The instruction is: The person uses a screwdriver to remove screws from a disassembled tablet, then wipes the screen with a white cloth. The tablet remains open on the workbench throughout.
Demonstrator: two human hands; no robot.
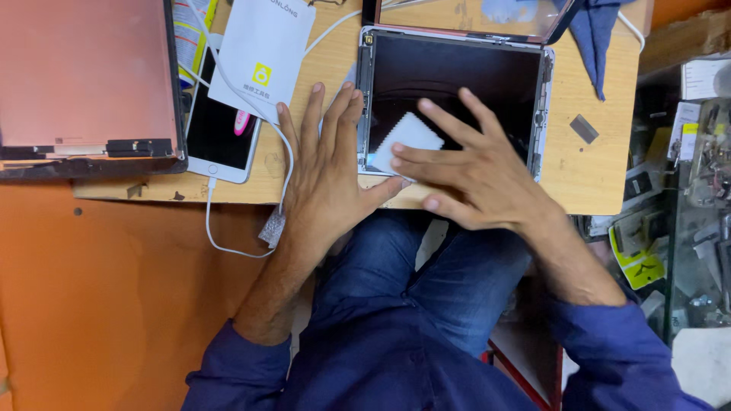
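Note:
An opened tablet body [487, 76] with a dark inside lies on the wooden board [594, 175]. My right hand [464, 171] rests over its lower part, fingers spread, pressing a small white ridged cloth pad [411, 137] against the dark surface. My left hand [327, 167] lies flat on the board just left of the tablet, fingers apart, thumb reaching toward the tablet's bottom edge. It holds nothing.
A white phone [221, 137] with a white cable [221, 228] lies to the left, under a white packet [263, 53]. A pink tablet back [84, 76] sits far left. A lifted screen panel [472, 19] and blue cloth [594, 38] are behind. Cluttered shelves [685, 167] stand at right.

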